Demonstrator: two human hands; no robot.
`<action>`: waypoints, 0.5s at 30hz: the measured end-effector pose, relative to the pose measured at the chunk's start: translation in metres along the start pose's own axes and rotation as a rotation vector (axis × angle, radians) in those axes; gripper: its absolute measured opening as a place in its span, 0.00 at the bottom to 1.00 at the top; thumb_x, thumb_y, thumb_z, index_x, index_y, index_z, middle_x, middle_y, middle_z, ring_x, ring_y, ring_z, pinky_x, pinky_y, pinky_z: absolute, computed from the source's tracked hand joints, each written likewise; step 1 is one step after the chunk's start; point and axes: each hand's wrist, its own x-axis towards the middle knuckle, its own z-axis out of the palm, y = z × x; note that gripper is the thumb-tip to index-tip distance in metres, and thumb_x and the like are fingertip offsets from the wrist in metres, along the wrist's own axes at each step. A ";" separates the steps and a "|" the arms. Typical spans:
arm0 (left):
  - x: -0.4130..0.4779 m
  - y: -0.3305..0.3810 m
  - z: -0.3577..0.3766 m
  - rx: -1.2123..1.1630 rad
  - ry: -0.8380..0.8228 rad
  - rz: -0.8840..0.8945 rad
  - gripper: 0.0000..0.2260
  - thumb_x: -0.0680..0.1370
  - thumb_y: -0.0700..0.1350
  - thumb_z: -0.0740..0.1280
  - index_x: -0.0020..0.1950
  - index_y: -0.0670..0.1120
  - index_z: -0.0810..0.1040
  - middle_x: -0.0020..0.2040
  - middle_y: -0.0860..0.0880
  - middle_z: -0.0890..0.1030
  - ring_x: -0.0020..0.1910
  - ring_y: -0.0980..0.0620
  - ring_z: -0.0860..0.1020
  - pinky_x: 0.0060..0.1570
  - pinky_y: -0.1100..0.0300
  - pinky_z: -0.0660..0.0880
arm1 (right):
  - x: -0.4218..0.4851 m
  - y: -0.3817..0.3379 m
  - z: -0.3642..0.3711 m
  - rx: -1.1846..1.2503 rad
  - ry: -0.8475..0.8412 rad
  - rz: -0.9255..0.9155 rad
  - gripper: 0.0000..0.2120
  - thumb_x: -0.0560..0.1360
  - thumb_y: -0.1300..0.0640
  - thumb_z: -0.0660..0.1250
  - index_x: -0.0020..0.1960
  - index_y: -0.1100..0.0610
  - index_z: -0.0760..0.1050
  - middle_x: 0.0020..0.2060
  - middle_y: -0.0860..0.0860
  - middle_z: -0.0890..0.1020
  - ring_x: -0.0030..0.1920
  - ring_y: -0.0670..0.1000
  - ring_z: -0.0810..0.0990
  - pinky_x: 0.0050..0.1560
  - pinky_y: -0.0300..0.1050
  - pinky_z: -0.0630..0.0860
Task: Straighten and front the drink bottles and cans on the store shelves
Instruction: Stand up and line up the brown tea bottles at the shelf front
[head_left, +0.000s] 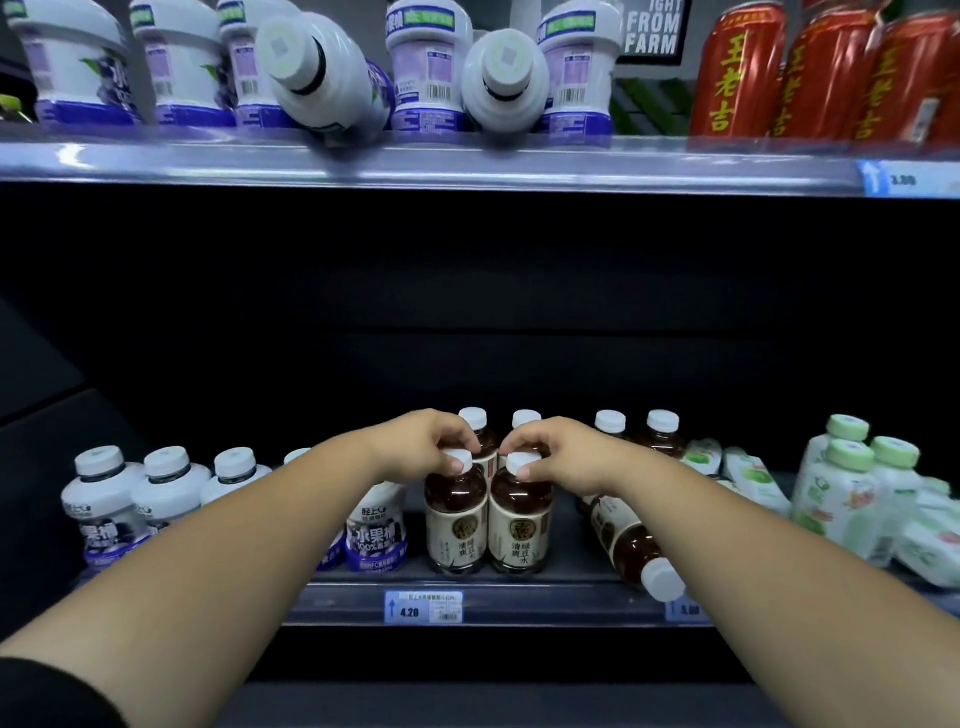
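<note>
Left hand (426, 441) and right hand (563, 454) grip two brown bottles (456, 519).

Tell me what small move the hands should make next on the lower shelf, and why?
Probably the right hand should release the right front bottle and reach for the fallen bottle beside it. The right front bottle and the left front bottle, pinched by the left hand, already stand upright, labels forward; the fallen bottle lies on its side, cap toward the shelf edge.
</note>
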 end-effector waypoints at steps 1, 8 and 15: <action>0.000 0.000 -0.001 -0.018 -0.011 -0.001 0.11 0.77 0.40 0.71 0.56 0.55 0.80 0.55 0.56 0.81 0.56 0.58 0.78 0.58 0.60 0.75 | -0.001 0.000 -0.002 0.007 -0.006 -0.006 0.14 0.77 0.58 0.71 0.61 0.46 0.80 0.55 0.42 0.81 0.57 0.42 0.79 0.61 0.42 0.75; 0.010 0.004 0.005 0.119 -0.005 0.077 0.16 0.74 0.44 0.74 0.61 0.54 0.79 0.57 0.59 0.79 0.58 0.60 0.76 0.61 0.60 0.73 | 0.002 0.002 -0.004 -0.040 -0.010 -0.015 0.14 0.77 0.57 0.71 0.61 0.46 0.80 0.53 0.42 0.81 0.55 0.42 0.79 0.59 0.41 0.75; 0.021 -0.001 0.011 -0.193 -0.012 0.096 0.15 0.74 0.33 0.71 0.56 0.49 0.80 0.58 0.50 0.82 0.60 0.54 0.79 0.63 0.52 0.76 | 0.003 0.007 -0.015 -0.014 -0.051 0.024 0.14 0.77 0.59 0.71 0.58 0.44 0.80 0.53 0.42 0.82 0.55 0.42 0.79 0.56 0.37 0.74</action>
